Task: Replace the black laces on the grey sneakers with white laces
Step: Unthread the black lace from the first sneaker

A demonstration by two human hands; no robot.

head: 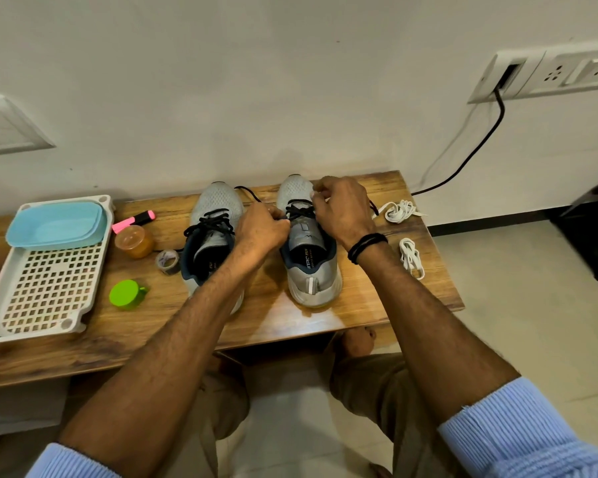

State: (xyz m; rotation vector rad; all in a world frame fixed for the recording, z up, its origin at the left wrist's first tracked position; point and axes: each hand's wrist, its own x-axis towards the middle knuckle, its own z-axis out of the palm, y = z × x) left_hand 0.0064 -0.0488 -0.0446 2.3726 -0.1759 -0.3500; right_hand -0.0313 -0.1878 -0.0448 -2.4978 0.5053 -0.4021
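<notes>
Right sneaker [311, 270] toe toward wall; left hand [261, 231], right hand [339, 212] pinch black lace [301, 211].

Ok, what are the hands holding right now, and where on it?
Both hold the black lace of the right-side sneaker: the left hand pinches it at the lacing's left edge, the right hand pinches it near the toe end of the lacing.

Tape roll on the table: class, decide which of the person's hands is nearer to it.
Left. The left hand pinches a black lace to the right of the tape roll, across one sneaker; the right hand grips the lace farther right.
</notes>
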